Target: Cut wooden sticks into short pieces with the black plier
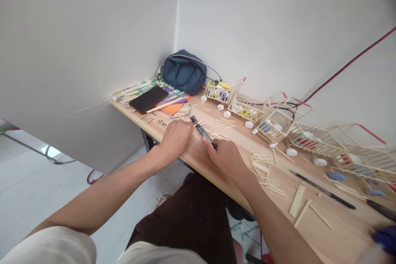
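My right hand (227, 157) is closed round the dark handles of small pliers or cutters (202, 131), whose jaws point up and left over the wooden table (204, 161). My left hand (175, 137) is closed just left of the jaws, fingers curled down onto the table; what it pinches is hidden. Thin wooden sticks (216, 134) lie right beside the tool.
A black phone (149, 99) on coloured paper and a blue bag (185, 71) sit in the far corner. Stick-built frames (247, 107) with small white caps (227, 114) line the wall. Loose sticks (266, 173) and black pens (321, 189) lie to the right. The table's near edge runs diagonally.
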`<state>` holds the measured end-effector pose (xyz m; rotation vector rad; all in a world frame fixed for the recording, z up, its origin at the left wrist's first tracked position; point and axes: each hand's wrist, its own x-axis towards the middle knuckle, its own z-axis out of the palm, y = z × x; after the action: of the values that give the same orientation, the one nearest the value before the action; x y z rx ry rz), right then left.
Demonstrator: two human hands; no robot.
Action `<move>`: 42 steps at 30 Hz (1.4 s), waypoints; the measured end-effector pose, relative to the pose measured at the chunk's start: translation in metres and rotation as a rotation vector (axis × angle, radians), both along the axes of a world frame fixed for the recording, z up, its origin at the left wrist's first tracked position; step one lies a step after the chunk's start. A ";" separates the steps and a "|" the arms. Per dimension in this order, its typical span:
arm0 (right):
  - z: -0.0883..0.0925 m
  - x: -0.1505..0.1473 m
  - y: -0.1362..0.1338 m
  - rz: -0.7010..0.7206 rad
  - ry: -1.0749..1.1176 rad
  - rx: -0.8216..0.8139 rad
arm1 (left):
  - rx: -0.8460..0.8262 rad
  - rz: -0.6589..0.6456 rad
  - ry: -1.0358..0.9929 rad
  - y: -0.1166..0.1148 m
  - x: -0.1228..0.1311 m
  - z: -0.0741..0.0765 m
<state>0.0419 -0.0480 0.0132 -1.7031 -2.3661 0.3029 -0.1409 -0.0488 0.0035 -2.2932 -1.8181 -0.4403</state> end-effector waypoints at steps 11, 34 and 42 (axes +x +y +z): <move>-0.005 -0.002 0.009 0.014 0.012 -0.017 | 0.001 0.020 0.022 0.000 -0.001 -0.001; -0.006 -0.012 0.007 -0.021 -0.110 -0.005 | -0.105 0.132 0.034 -0.003 -0.001 -0.001; -0.007 -0.012 0.004 -0.031 -0.137 -0.006 | -0.058 0.119 0.027 -0.004 -0.004 -0.005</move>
<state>0.0294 -0.0439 0.0062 -1.8158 -2.4335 0.1941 -0.1445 -0.0530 -0.0015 -2.2001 -1.9658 -0.3405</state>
